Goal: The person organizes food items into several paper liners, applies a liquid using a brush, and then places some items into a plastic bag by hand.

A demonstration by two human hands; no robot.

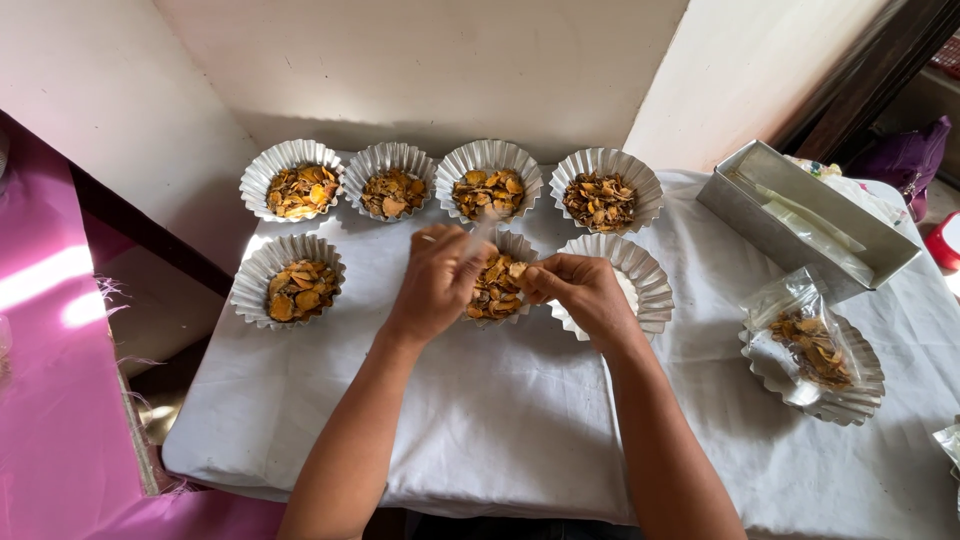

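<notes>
My left hand (438, 278) and my right hand (580, 290) meet over a fluted foil cup (498, 285) filled with orange-brown dried flakes. Both hands pinch a small clear plastic bag (478, 238) above that cup; the bag is hard to make out. Just right of my right hand sits an empty fluted foil cup (640, 280). Another filled cup (288, 285) stands at the left of the front row. Several filled cups line the back row, from the left one (293, 180) to the right one (606, 190).
A white cloth (480, 420) covers the table. A rectangular metal tin (805, 215) holding clear bags lies at the right. In front of it, a foil cup (815, 365) carries a clear bag of flakes. Pink fabric (50, 350) hangs at the left; white walls close the back.
</notes>
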